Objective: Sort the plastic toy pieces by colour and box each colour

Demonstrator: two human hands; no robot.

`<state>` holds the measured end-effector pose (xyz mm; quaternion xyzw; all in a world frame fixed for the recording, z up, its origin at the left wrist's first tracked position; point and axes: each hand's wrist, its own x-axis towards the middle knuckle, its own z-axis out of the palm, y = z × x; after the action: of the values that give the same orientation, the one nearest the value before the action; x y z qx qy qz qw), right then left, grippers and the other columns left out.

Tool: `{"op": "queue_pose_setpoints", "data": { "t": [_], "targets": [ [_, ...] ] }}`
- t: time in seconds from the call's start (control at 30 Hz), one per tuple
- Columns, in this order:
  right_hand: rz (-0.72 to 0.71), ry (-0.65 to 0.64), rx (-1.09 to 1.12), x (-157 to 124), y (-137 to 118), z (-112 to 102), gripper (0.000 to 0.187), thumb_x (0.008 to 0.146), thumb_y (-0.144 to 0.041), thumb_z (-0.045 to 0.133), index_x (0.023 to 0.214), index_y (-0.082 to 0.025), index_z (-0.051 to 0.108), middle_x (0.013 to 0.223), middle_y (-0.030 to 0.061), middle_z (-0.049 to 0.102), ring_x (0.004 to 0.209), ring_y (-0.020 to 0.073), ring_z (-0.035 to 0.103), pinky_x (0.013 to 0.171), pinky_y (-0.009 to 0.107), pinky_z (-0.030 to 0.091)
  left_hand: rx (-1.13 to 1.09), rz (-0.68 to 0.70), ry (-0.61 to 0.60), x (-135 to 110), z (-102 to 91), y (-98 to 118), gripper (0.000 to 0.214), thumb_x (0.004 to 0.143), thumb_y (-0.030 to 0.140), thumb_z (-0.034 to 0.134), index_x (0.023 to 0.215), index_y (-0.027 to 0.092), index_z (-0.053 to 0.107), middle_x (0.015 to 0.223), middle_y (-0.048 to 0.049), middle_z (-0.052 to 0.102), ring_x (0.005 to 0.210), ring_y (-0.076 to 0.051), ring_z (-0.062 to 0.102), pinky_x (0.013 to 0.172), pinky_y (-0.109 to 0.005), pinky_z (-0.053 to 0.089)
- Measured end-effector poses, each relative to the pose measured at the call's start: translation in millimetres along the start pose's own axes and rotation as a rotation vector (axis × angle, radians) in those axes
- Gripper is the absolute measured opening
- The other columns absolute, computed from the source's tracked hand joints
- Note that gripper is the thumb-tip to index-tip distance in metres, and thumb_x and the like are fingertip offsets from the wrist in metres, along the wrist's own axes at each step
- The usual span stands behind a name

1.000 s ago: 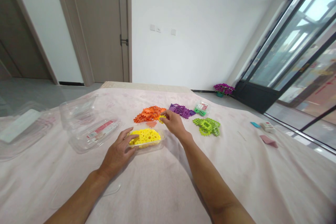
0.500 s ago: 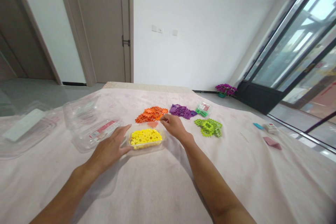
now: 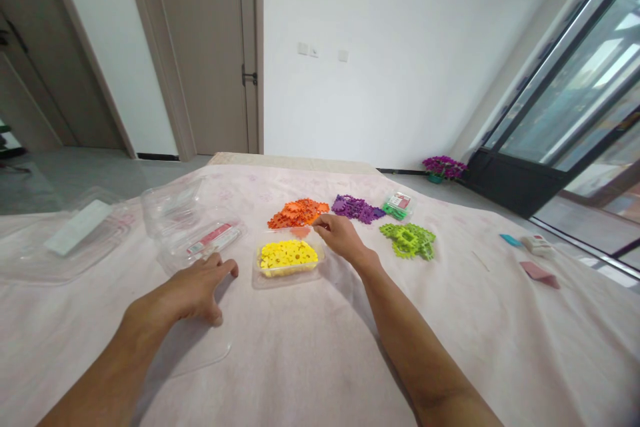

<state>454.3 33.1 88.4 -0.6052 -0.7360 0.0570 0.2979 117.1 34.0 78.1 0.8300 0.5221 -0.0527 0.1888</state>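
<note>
A clear plastic tray [image 3: 260,278] filled with yellow toy pieces [image 3: 289,255] sits on the pink cloth [image 3: 320,360]. My right hand [image 3: 337,238] rests at the tray's far right corner, fingers curled against its rim, just in front of the orange pile [image 3: 298,212]. My left hand [image 3: 194,289] lies flat and spread on a clear flat lid [image 3: 200,353], left of the tray and apart from it. Purple pieces [image 3: 356,208] and green pieces [image 3: 410,241] lie in separate piles beyond and to the right.
Clear plastic boxes [image 3: 193,227] with a red label stand left of the tray, and another clear box [image 3: 65,243] at far left. A small green packet [image 3: 397,205] lies behind the purple pile. Small items [image 3: 535,260] lie at right. A door and glass doors stand beyond.
My left hand has drawn back from the yellow tray to the left and now lies on the clear lid. My right hand let its yellow piece go and stays at the tray's corner.
</note>
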Motion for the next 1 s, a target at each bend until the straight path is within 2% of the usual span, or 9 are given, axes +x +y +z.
{"op": "queue_pose_setpoints", "data": {
  "t": [0.1, 0.23, 0.4, 0.5, 0.6, 0.7, 0.77, 0.87, 1.0],
  "targets": [
    [0.0, -0.008, -0.002, 0.1, -0.5, 0.0, 0.017, 0.087, -0.015, 0.058, 0.087, -0.019, 0.074, 0.083, 0.0014, 0.073, 0.071, 0.0135, 0.061, 0.064, 0.023, 0.036, -0.052, -0.037, -0.058, -1.2, -2.2, 1.4, 0.068, 0.045, 0.029, 0.074, 0.112, 0.028, 0.062, 0.11, -0.0057, 0.063, 0.089, -0.028, 0.064, 0.07, -0.033, 0.044],
    [-0.001, -0.01, -0.003, 0.0, -1.4, -0.1, 0.017, 0.086, -0.015, 0.058, 0.086, -0.019, 0.074, 0.083, 0.0015, 0.073, 0.072, 0.0135, 0.061, 0.065, 0.023, 0.036, -0.102, -0.016, -0.134, -1.1, -0.5, -4.4, 0.043, 0.047, 0.029, 0.072, 0.089, 0.026, 0.062, 0.079, 0.0016, 0.064, 0.079, -0.025, 0.06, 0.062, -0.029, 0.036],
    [-0.009, 0.008, 0.013, -0.2, -4.2, -1.9, 0.016, 0.087, -0.016, 0.059, 0.087, -0.019, 0.074, 0.083, 0.0018, 0.073, 0.071, 0.0136, 0.061, 0.065, 0.024, 0.036, -0.218, 0.093, -0.205, 2.4, 0.3, -14.7, 0.026, 0.051, 0.031, 0.07, 0.075, 0.023, 0.062, 0.074, 0.0034, 0.062, 0.072, -0.019, 0.054, 0.058, -0.026, 0.03],
    [-0.011, 0.046, 0.058, -0.3, -8.6, -3.0, 0.015, 0.087, -0.017, 0.059, 0.086, -0.019, 0.074, 0.081, 0.0019, 0.072, 0.07, 0.0136, 0.061, 0.065, 0.024, 0.038, -0.345, 0.185, -0.209, -0.5, -11.0, -15.5, 0.017, 0.063, 0.035, 0.066, 0.068, 0.021, 0.058, 0.066, 0.004, 0.056, 0.066, -0.016, 0.049, 0.057, -0.025, 0.029],
    [-0.002, 0.051, 0.177, -0.7, -15.6, -2.2, 0.014, 0.087, -0.017, 0.059, 0.086, -0.019, 0.074, 0.077, 0.0012, 0.071, 0.068, 0.0132, 0.06, 0.064, 0.024, 0.041, -0.525, 0.226, -0.158, -7.6, -26.7, -10.1, 0.025, 0.077, 0.042, 0.058, 0.065, 0.02, 0.053, 0.062, 0.0035, 0.054, 0.061, -0.014, 0.048, 0.057, -0.025, 0.032],
    [0.029, 0.004, 0.384, -2.4, -27.1, -0.8, 0.012, 0.086, -0.02, 0.06, 0.085, -0.018, 0.073, 0.077, 0.0009, 0.07, 0.066, 0.0124, 0.061, 0.063, 0.023, 0.046, -0.678, 0.194, -0.032, -11.4, -35.5, -0.8, 0.032, 0.081, 0.05, 0.057, 0.071, 0.02, 0.056, 0.062, 0.0025, 0.057, 0.058, -0.013, 0.05, 0.055, -0.024, 0.034],
    [0.058, -0.071, 0.542, -5.1, -38.2, -1.2, 0.013, 0.087, -0.025, 0.061, 0.084, -0.017, 0.072, 0.079, 0.0016, 0.07, 0.064, 0.0117, 0.061, 0.06, 0.022, 0.048, -0.76, 0.18, 0.046, -9.6, -34.9, 6.8, 0.037, 0.082, 0.055, 0.057, 0.076, 0.019, 0.058, 0.064, 0.0013, 0.06, 0.057, -0.013, 0.053, 0.052, -0.024, 0.034],
    [0.051, -0.21, 0.724, -11.1, -56.9, -2.5, 0.024, 0.089, -0.039, 0.061, 0.086, -0.017, 0.072, 0.084, 0.0031, 0.071, 0.064, 0.011, 0.061, 0.058, 0.022, 0.049, -0.86, 0.179, 0.135, -3.0, -27.8, 20.0, 0.044, 0.082, 0.061, 0.056, 0.083, 0.017, 0.061, 0.069, -0.0009, 0.064, 0.057, -0.013, 0.056, 0.049, -0.023, 0.035],
    [-0.039, -0.326, 0.778, -18.5, -72.9, 1.4, 0.025, 0.086, -0.04, 0.067, 0.096, -0.019, 0.074, 0.084, 0.0013, 0.07, 0.069, 0.0112, 0.06, 0.061, 0.021, 0.047, -0.919, 0.186, 0.21, 2.1, -18.5, 35.9, 0.048, 0.084, 0.064, 0.053, 0.088, 0.017, 0.063, 0.074, -0.0026, 0.066, 0.058, -0.013, 0.058, 0.05, -0.023, 0.036]
  ]
}}
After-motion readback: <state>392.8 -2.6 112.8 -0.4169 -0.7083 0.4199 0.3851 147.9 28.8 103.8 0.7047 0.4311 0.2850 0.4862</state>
